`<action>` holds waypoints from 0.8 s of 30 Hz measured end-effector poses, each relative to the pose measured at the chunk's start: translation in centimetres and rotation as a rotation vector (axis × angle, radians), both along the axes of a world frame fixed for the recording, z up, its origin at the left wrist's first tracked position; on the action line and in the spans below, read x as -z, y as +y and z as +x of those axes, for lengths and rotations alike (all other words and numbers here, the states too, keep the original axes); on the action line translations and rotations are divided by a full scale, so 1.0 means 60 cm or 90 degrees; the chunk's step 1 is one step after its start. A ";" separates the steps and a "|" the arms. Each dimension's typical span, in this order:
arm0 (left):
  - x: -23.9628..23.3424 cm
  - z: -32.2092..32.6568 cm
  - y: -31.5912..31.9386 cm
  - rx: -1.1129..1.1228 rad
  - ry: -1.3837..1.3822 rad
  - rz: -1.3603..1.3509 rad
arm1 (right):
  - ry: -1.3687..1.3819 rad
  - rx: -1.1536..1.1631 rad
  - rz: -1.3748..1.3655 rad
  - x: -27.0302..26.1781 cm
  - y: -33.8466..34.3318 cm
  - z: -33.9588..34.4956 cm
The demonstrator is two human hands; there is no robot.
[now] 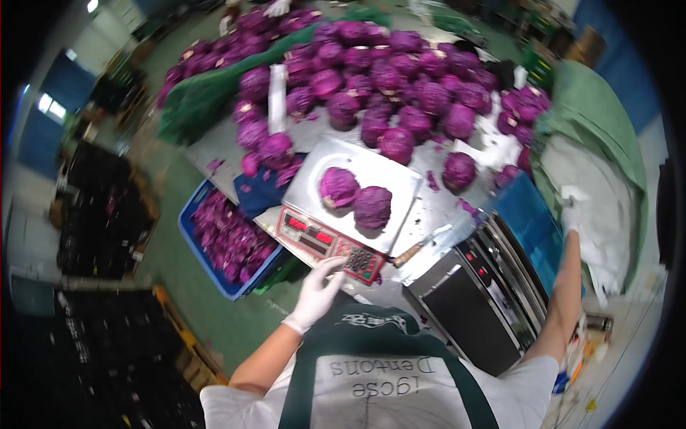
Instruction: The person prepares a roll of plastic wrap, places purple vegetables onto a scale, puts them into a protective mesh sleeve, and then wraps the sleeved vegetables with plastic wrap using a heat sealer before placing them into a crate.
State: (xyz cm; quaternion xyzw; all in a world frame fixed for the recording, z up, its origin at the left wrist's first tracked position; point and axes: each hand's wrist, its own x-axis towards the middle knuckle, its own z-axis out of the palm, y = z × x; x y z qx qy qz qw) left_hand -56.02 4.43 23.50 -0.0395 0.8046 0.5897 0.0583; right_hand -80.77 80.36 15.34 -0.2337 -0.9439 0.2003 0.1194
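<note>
My left hand [316, 295], in a white glove, is at the front edge of a digital weighing scale [407, 185]. Its thumb and fingers are apart near the keypad [362, 263], with nothing held; whether they touch it is hard to tell. Two red cabbages, one on the left [338, 187] and one on the right [372, 207], rest side by side on the metal pan. Far to the right, my gloved right hand [572, 214] reaches over a green woven sack [595, 102] with a white liner [568, 161]. Its fingers blend with the liner, so its grip is unclear.
Many red cabbages [386, 75] are heaped across the metal table [316, 126]. A blue crate [187, 214] of purple leaves stands left. A knife [410, 254] lies beside the scale, near a film-wrapping machine [471, 316]. Another person's gloved hand [277, 7] shows at the far side.
</note>
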 end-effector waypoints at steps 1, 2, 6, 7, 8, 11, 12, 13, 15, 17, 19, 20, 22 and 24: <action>0.000 -0.002 0.008 -0.012 -0.059 0.094 | 0.062 -0.044 0.023 -0.018 -0.022 0.000; -0.003 0.002 0.014 -0.013 -0.087 0.109 | 0.092 -0.091 0.043 -0.025 -0.091 -0.004; -0.006 0.004 0.010 0.052 -0.028 0.040 | 0.290 -0.348 0.155 -0.206 -0.478 0.033; -0.013 -0.006 0.015 0.054 -0.092 0.105 | 0.329 -0.381 0.190 -0.253 -0.551 0.067; -0.016 -0.018 0.019 0.087 -0.030 0.066 | 0.352 -0.421 0.150 -0.279 -0.592 0.093; -0.026 -0.053 0.032 0.145 0.078 0.032 | 0.409 -0.595 0.098 -0.350 -0.693 0.164; -0.036 -0.061 0.036 0.137 0.121 0.018 | 0.428 -0.623 0.064 -0.370 -0.732 0.185; -0.046 -0.068 0.042 0.132 0.165 0.010 | 0.398 -0.646 -0.019 -0.383 -0.758 0.208; -0.061 -0.080 0.048 0.075 0.270 -0.044 | 0.391 -0.756 -0.168 -0.417 -0.811 0.237; -0.090 -0.086 0.054 0.036 0.322 -0.031 | 0.241 -0.742 -0.527 -0.394 -0.813 0.274; -0.112 -0.087 0.061 0.052 0.394 -0.017 | 0.256 -0.641 -0.650 -0.377 -0.827 0.304; -0.112 -0.090 0.067 0.095 0.378 -0.004 | 0.342 -0.560 -0.580 -0.350 -0.811 0.303; -0.109 -0.092 0.070 0.211 0.290 -0.026 | 0.408 -0.415 -0.795 -0.361 -0.840 0.303; -0.103 -0.084 0.075 0.265 0.193 0.032 | 0.432 -0.296 -0.881 -0.336 -0.827 0.278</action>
